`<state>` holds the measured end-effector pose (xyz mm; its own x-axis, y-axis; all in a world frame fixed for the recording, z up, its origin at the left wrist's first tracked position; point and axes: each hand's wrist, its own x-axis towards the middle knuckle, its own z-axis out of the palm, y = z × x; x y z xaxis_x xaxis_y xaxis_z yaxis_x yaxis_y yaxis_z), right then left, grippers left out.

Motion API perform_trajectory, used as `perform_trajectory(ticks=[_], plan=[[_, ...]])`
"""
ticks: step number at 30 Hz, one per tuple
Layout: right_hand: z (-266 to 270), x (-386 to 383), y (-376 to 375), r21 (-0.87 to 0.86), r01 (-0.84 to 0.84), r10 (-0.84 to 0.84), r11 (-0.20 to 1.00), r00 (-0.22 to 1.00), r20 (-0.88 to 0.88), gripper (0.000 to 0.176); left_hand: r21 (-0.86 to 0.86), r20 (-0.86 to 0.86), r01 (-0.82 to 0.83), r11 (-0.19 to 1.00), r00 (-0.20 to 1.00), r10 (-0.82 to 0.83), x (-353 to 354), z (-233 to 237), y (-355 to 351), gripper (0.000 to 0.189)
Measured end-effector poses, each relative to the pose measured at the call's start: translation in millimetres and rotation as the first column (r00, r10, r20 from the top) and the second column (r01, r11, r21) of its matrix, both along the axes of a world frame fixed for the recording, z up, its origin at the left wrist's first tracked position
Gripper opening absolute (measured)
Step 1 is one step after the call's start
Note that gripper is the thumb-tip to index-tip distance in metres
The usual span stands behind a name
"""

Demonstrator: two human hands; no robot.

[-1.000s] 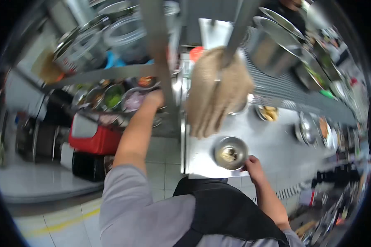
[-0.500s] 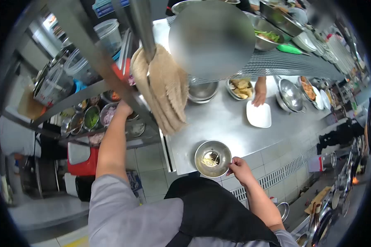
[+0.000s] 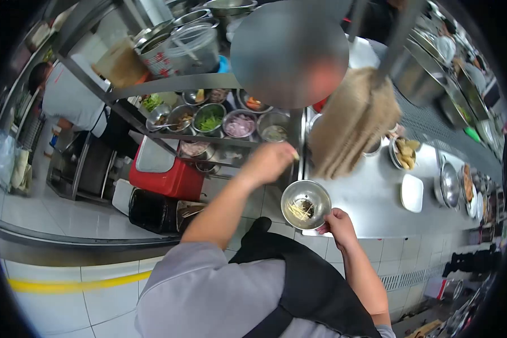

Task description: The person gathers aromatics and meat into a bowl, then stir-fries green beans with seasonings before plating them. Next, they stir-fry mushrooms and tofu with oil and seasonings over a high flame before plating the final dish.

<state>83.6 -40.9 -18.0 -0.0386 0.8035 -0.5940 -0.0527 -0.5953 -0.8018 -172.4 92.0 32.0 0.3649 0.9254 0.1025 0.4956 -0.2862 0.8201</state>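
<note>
Bowl of bright steel [image 3: 320,195] was in the right hand [image 3: 339,226], which gripped it at the side of its rim, the fingers closed there. The bowl was at the near left corner of the steel counter [image 3: 366,217]; if its base touched the metal, I cannot tell. Inside lay thin pale strips [image 3: 302,209] together with some dark food, too small to name.

The left hand [image 3: 273,160] was narrow, with thumb and fingers brought together around a small pale piece [image 3: 296,155]. It was above the floor gap, near to the bowl but apart from it, and just beside the edge of the counter.

Behind this hand, the rack held several steel pots. One contained chopped green vegetable [image 3: 209,121], and beside it another contained purple-pink pieces [image 3: 240,125]. The next pot [image 3: 274,117], nearest to the left hand, had pale contents. Clear plastic containers [image 3: 191,48] stood on the upper level, and below the rack, on the floor side, was a red box [image 3: 174,180] beside a black bin [image 3: 152,211].

A brown towel [image 3: 352,127] hung over the left part of the counter. Farther right were a bowl with yellowish chunks [image 3: 405,153], a white dish [image 3: 412,193] and a steel strainer [image 3: 449,183]. Another person [image 3: 76,98] in a light shirt was at the far left, well apart from both hands.
</note>
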Motion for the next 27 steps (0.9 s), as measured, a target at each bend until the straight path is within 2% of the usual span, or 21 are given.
perform_trajectory(ticks=[2,4,5,6,8,9,10,11,13,14,16,17,19,20,22,23,24,26,27], plan=[[-4.0,-28.6,23.5,-0.009,-0.055,0.055,0.998,0.998,-0.017,0.006,-0.013,-0.111,0.16,0.987,0.981,-0.161,2.2,-18.0,-19.9,0.027],[-1.7,-68.6,39.9,-0.013,-0.063,0.062,0.998,0.996,-0.058,0.006,-0.14,-0.219,0.321,0.937,0.912,-0.346,-25.3,-12.4,-35.8,0.026],[-2.0,-85.2,49.7,-0.01,-0.044,0.043,0.999,0.995,-0.092,0.006,-0.023,-0.173,0.301,0.953,0.938,-0.3,-44.2,-16.8,-34.4,0.021],[-8.2,-97.0,59.5,-0.005,-0.064,0.063,0.998,0.994,-0.089,0.006,-0.019,-0.172,0.282,0.959,0.944,-0.281,-68.0,-13.3,-24.0,0.021],[-24.0,-114.1,73.2,0.023,-0.114,0.115,0.993,0.991,-0.068,0.006,-0.002,-0.373,-0.001,1.0,0.928,0.001,-127.9,6.9,4.4,0.019],[-22.2,-124.8,78.8,0.005,-0.111,0.111,0.994,0.992,-0.052,0.006,-0.02,-0.389,-0.148,0.989,0.912,0.129,-163.3,20.1,16.6,0.018],[-20.5,-133.8,83.2,0.005,-0.117,0.117,0.993,0.992,-0.051,0.006,0.049,-0.334,-0.272,0.961,0.902,0.272,-203.6,11.8,28.1,0.016],[-18.4,-141.6,86.7,0.022,-0.163,0.164,0.986,0.986,-0.043,0.006,0.107,-0.325,-0.318,0.942,0.884,0.336,-236.5,12.3,44.5,0.014],[-15.7,-154.5,91.0,0.021,-0.202,0.202,0.979,0.979,-0.034,0.006,0.144,-0.413,-0.377,0.915,0.817,0.402,-296.5,0.2,81.9,0.013],[-13.6,-159.6,91.0,0.016,-0.194,0.195,0.981,0.98,-0.033,0.006,0.138,-0.413,-0.37,0.919,0.821,0.393,-312.5,-10.1,103.8,0.013],[-8.4,-167.5,95.4,0.031,-0.234,0.233,0.972,0.972,0.017,0.006,0.113,-0.599,-0.226,0.968,0.762,0.248,-334.1,-33.4,140.5,0.017],[-8.0,-171.2,96.6,0.031,-0.232,0.231,0.972,0.973,0.024,0.006,0.113,-0.593,-0.225,0.968,0.767,0.247,-337.5,-48.7,150.8,0.017],[-7.6,-176.2,96.6,0.037,-0.236,0.234,0.971,0.971,0.045,0.009,-0.02,-0.668,-0.002,1.0,0.744,-0.012,-334.5,-72.6,167.1,0.022],[-6.2,-178.4,97.2,0.035,-0.228,0.226,0.973,0.973,0.05,0.009,-0.021,-0.664,0.007,1.0,0.748,-0.019,-334.1,-80.9,172.2,0.022],[-1.4,-182.4,92.8,0.038,-0.229,0.226,0.973,0.972,0.067,0.008,-0.123,-0.741,-0.094,0.988,0.671,-0.029,-328.3,-92.6,176.8,0.028],[2.8,-183.2,90.3,0.01,-0.208,0.207,0.978,0.976,0.062,0.007,-0.02,-0.707,-0.104,0.994,0.704,0.06,-328.7,-98.4,175.3,0.026],[2.0,-182.8,87.0,0.005,-0.194,0.193,0.981,0.979,0.062,0.007,-0.026,-0.707,-0.09,0.996,0.706,0.046,-329.8,-100.8,175.4,0.026],[1.5,-181.6,85.8,-0.016,-0.169,0.17,0.985,0.983,0.064,0.008,-0.161,-0.675,-0.077,0.984,0.736,-0.052,-333.7,-100.9,179.3,0.021],[-0.6,-180.2,85.6,-0.014,-0.158,0.159,0.987,0.985,0.064,0.008,-0.142,-0.672,-0.069,0.987,0.74,-0.045,-334.3,-98.0,179.1,0.016]])
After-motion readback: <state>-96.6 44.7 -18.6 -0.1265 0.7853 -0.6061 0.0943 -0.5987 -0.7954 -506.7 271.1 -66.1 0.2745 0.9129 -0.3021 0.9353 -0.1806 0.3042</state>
